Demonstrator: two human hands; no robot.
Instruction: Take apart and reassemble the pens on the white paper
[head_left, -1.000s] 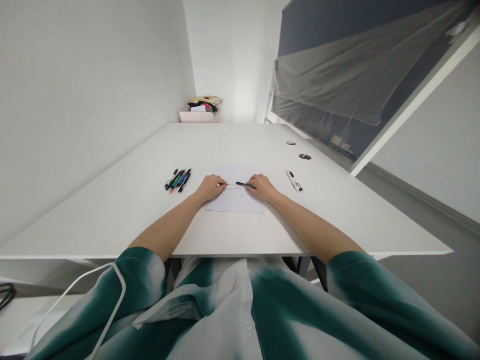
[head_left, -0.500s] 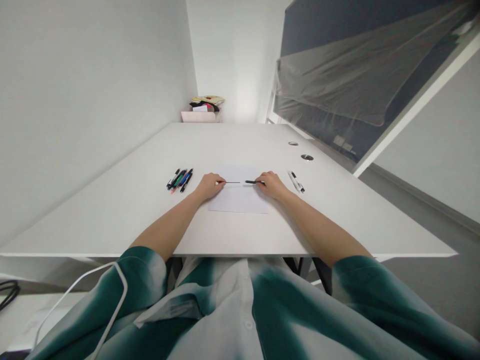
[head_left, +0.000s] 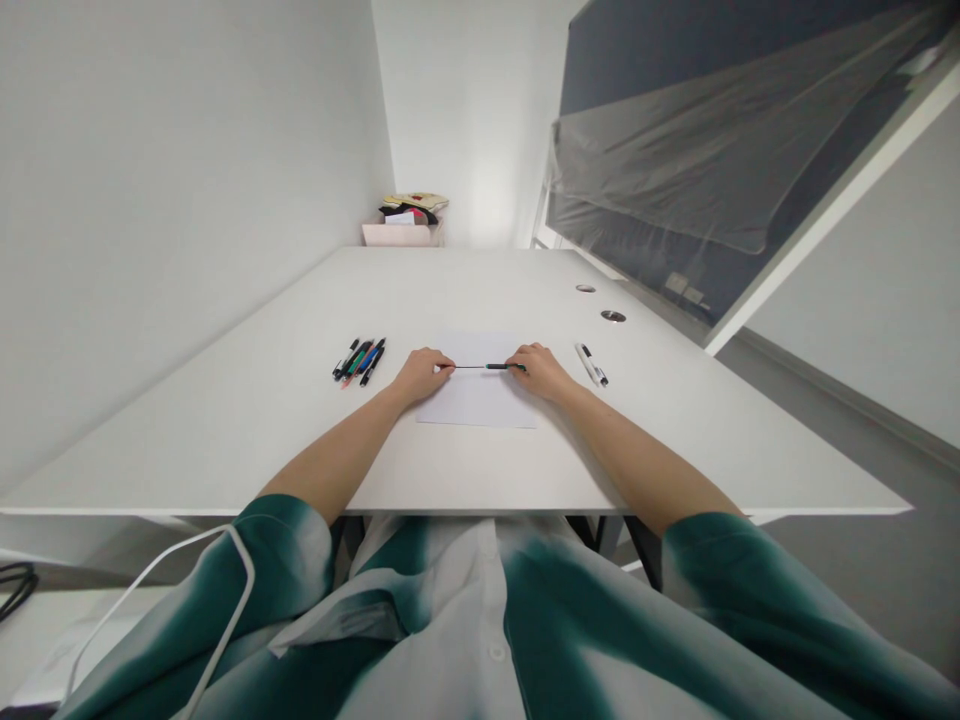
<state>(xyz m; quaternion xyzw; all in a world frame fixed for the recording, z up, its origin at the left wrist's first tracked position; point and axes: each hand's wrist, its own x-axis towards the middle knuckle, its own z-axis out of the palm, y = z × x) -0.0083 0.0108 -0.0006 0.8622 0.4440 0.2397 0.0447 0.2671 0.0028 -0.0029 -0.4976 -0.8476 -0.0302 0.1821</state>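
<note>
Over a sheet of white paper (head_left: 480, 405), my left hand (head_left: 422, 376) pinches a thin dark pen refill (head_left: 470, 367) that points right. My right hand (head_left: 540, 371) has its fingers closed round a black pen barrel (head_left: 496, 366) with a small green part near the fingers. The refill's right end meets the barrel's left end; how far it goes inside is too small to tell. Left of my left hand lies a cluster of several pens (head_left: 360, 362), black, green, blue and red. Beyond my right hand, white-and-black pens (head_left: 592, 364) lie on the table.
The white table (head_left: 480, 290) reaches back to the wall, with two round metal-rimmed fittings, one being the nearer cable grommet (head_left: 613, 316). A pale box (head_left: 397, 234) of cloth-like items stands at the far end. A plastic-covered dark panel (head_left: 675, 170) rises on the right.
The gap between refill and barrel has closed: my right hand has moved slightly left with the barrel, and my left hand slightly right with the refill. The other pens lie as before.
</note>
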